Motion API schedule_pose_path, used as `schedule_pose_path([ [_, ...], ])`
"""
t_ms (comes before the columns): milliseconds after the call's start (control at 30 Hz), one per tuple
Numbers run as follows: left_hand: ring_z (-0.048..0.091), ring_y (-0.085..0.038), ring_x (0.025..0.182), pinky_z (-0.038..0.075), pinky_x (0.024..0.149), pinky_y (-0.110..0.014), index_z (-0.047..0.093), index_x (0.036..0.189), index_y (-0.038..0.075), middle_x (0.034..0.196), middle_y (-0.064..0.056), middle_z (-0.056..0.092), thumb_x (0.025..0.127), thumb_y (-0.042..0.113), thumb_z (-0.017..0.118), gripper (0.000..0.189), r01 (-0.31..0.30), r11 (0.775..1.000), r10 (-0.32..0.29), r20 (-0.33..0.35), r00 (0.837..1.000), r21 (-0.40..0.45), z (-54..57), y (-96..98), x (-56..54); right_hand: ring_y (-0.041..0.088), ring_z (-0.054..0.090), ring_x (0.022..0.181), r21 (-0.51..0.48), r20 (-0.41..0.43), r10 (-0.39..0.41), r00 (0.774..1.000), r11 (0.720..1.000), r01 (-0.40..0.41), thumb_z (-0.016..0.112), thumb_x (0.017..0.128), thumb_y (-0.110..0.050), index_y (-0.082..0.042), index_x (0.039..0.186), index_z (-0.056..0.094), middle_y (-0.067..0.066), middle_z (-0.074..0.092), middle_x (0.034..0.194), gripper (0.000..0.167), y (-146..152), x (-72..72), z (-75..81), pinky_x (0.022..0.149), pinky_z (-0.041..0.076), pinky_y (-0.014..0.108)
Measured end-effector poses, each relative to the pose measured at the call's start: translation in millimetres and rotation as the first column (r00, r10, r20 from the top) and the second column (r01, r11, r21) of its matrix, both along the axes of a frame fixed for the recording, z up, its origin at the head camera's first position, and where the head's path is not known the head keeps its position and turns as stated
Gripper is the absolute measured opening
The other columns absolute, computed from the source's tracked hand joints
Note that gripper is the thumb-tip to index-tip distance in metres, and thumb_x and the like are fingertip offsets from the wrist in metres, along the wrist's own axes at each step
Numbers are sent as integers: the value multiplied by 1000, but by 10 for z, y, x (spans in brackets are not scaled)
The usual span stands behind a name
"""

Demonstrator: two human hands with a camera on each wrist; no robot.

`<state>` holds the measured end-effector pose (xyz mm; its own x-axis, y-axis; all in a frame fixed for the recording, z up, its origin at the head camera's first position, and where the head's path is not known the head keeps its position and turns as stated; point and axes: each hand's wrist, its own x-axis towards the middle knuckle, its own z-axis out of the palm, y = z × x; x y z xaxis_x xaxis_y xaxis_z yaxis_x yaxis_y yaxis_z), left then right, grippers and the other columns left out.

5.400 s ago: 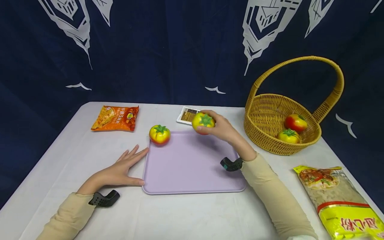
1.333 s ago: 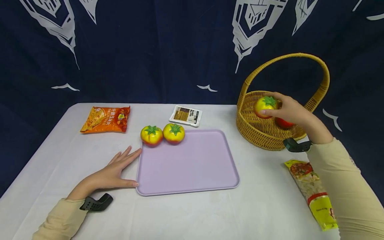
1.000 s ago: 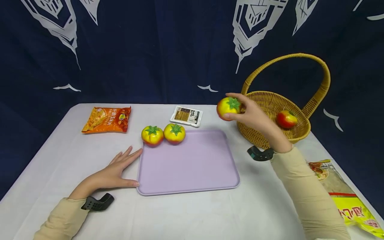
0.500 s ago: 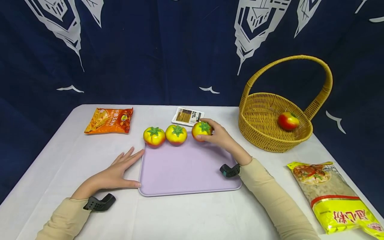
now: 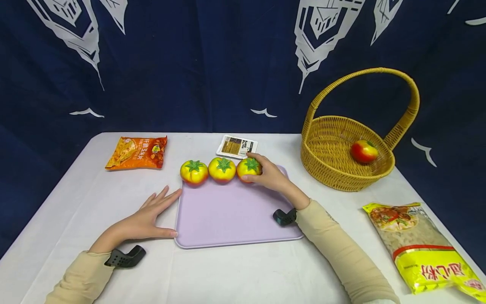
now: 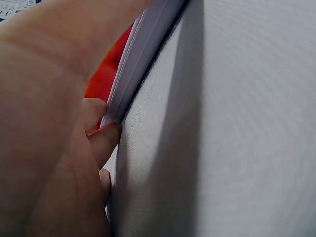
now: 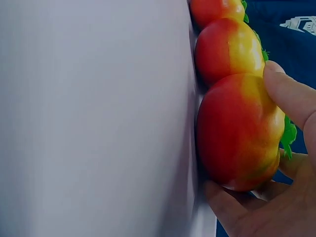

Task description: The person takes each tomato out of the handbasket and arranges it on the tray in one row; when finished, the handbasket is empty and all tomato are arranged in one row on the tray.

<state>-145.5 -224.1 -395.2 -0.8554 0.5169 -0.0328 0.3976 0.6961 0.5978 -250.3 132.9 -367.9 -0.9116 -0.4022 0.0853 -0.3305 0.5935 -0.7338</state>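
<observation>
Three red-and-yellow tomatoes with green leaf tops stand in a row along the back of a lilac tray (image 5: 235, 215). My right hand (image 5: 267, 174) holds the rightmost tomato (image 5: 247, 168), thumb on the near side and fingers behind; the right wrist view shows this tomato (image 7: 237, 133) resting on the tray. To its left come the middle tomato (image 5: 222, 170) and the left tomato (image 5: 194, 173), close together. My left hand (image 5: 142, 221) lies beside the tray's left edge, fingers spread, with thumb and fingertip touching the rim. In the left wrist view, fingers (image 6: 103, 140) meet the tray's side.
A wicker basket (image 5: 322, 171) with a tall handle stands at the back right, holding one tomato (image 5: 364, 152). An orange snack bag (image 5: 137, 153) lies at the back left. A small white packet (image 5: 237, 146) is behind the tray. A yellow pasta bag (image 5: 421, 245) lies at the right.
My right hand has taken another tomato from the basket to the tray's back edge and slid it left beside the middle tomato. My left hand has stayed at the tray's edge.
</observation>
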Motion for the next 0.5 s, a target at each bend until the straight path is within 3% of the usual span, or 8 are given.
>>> schedule_pose_path([
  [133, 0, -37, 138, -4, 107, -56, 21, 150, 15, 152, -16, 19, 70, 54, 75, 104, 0, 1000, 0, -5, 1000, 3, -22, 2, -4, 32, 42, 121, -9, -16, 32, 999, 999, -32, 76, 80, -23, -5, 142, 36, 21, 37, 140, 76, 41, 41, 53, 99, 37, 43],
  [267, 0, -38, 138, -5, 107, -56, 21, 150, 15, 152, -16, 19, 70, 54, 75, 105, 2, 1000, -2, -4, 1000, 5, -31, 3, -4, 36, 43, 121, -23, -64, 71, 995, 997, -72, 76, 80, -16, 0, 140, 38, 20, 39, 139, 73, 200, 113, 203, 95, 43, 44],
  [400, 0, -37, 139, -5, 107, -55, 21, 150, 16, 152, -16, 20, 69, 55, 76, 105, -8, 1000, 8, -6, 1000, -3, -19, -8, 0, 38, 44, 120, -43, -124, 70, 990, 996, -76, 72, 83, -12, 3, 137, 41, 20, 42, 138, 63, 500, 158, 503, 96, 40, 49],
  [500, 0, -37, 138, -4, 107, -56, 21, 150, 15, 151, -17, 20, 69, 54, 76, 105, -10, 1000, 10, -13, 1000, -4, -11, -17, 3, 35, 45, 120, -54, -158, -6, 987, 999, -3, 69, 86, -12, 2, 135, 44, 18, 46, 135, 56, 802, 157, 786, 96, 39, 49],
])
